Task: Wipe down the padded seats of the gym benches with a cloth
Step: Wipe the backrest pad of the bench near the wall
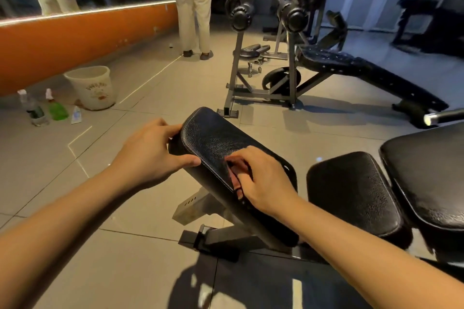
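Biggest item: the tilted pad (pixel 216 138) on its steel frame (pixel 226 236). It is black, cracked-grain vinyl, with the high end away from the person. Two more sit right of the right-hand grip: a seat (pixel 351 190) just beside it and a wide pad (pixel 431 175) beyond. Neither is touched. The incline bench (pixel 364 68) is well beyond both grips.

Left hand (pixel 150 150) clamps the pad's upper left edge, fingers curled over the far side, thumb on the near seam. It looks like a brace. Right hand (pixel 263 178) sits on the pad face, below and right of the left grip. Its fingers are curled round a bunched reddish cloth (pixel 237 175) pressed to the vinyl. Most of the cloth is hidden under the palm.

Judgement: mid-wipe on this pad. Can't tell wet from dry, so coverage is unknown.

Risks:
- The cloth is bunched small, so the contact patch is narrow and strokes could leave unwiped strips.
- The pad is tilted and probably adjustable. A hard downslope push could shift it if the left grip slackens.
- The cloth could snag on the seam and slip from the fingers.
- The bucket (pixel 91 88) and bottles (pixel 57 108) are well left of the left grip and look out of reach. Re-wetting likely means leaving the bench.
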Demonstrator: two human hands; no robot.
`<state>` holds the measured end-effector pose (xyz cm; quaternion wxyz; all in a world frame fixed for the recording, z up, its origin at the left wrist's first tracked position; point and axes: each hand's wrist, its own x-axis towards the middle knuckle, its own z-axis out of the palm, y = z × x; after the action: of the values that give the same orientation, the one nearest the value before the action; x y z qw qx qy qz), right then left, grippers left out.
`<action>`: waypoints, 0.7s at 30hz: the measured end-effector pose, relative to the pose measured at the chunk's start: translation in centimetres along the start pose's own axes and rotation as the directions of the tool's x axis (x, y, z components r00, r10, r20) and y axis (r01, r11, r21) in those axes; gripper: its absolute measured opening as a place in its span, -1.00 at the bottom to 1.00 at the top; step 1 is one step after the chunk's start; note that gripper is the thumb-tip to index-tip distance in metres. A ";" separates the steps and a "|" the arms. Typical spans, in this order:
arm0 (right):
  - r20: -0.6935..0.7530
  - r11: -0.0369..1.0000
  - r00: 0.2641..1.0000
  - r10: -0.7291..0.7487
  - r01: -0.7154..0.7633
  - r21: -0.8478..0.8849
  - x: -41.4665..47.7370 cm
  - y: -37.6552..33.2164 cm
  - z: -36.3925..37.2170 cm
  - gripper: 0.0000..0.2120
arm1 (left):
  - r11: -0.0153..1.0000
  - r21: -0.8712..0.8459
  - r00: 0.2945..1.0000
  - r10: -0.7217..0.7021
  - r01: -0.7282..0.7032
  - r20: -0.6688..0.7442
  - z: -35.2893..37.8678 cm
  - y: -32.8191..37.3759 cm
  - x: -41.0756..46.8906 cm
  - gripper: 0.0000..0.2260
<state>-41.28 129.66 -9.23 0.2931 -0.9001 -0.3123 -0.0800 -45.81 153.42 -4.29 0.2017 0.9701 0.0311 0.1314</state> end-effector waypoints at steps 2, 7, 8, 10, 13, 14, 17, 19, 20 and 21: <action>0.012 0.980 0.980 0.199 -0.199 -0.030 1.0 2.9 -0.7 -0.79 | 1.000 -0.002 1.000 0.000 0.000 0.000 -0.1 0.3 0.1 -0.32; -0.011 0.880 0.891 0.454 -0.450 -0.154 1.6 7.6 -1.4 -0.96 | 1.000 0.013 1.000 -0.020 0.020 0.003 -0.1 0.5 0.0 -0.33; -0.016 0.893 0.902 0.432 -0.430 -0.130 1.5 7.0 -1.2 -0.95 | 1.000 0.019 1.000 -0.023 0.023 0.012 -0.1 0.5 0.2 -0.34; 0.007 0.950 0.951 0.310 -0.309 -0.046 0.9 4.5 -0.9 -0.90 | 0.999 0.042 0.999 -0.028 0.027 0.020 -0.1 0.4 0.5 -0.35; 0.109 0.996 0.994 -0.010 0.001 0.084 -1.6 1.1 -1.2 -0.79 | 0.998 0.041 0.999 -0.039 0.038 0.017 -0.1 0.5 0.5 -0.34; 0.128 0.994 0.988 -0.083 0.072 0.086 -2.1 1.2 -1.1 -0.76 | 0.999 0.035 0.999 -0.036 0.036 0.002 -0.1 0.4 0.4 -0.33; 0.064 0.998 0.997 0.036 -0.032 -0.057 -0.6 5.9 -1.0 -0.79 | 1.000 0.011 1.000 -0.016 0.016 -0.018 0.1 0.3 0.0 -0.31; 0.005 0.957 0.964 0.267 -0.264 -0.121 1.0 9.3 -1.4 -0.86 | 1.000 -0.013 1.000 -0.014 0.014 0.004 -0.1 0.2 -0.2 -0.22; -0.018 0.938 0.948 0.318 -0.317 -0.141 1.5 10.4 -1.3 -0.87 | 1.000 -0.019 1.000 -0.017 0.017 0.019 -0.2 0.2 -0.3 -0.17; -0.043 0.932 0.946 0.322 -0.325 -0.158 1.8 10.5 -1.1 -0.87 | 1.000 -0.018 0.999 -0.015 0.016 0.031 -0.4 0.2 -0.3 -0.13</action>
<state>-33.40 123.25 -12.75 0.2301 -0.9595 -0.1500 -0.0633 -46.22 153.32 -3.93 0.2120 0.9699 0.0343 0.1150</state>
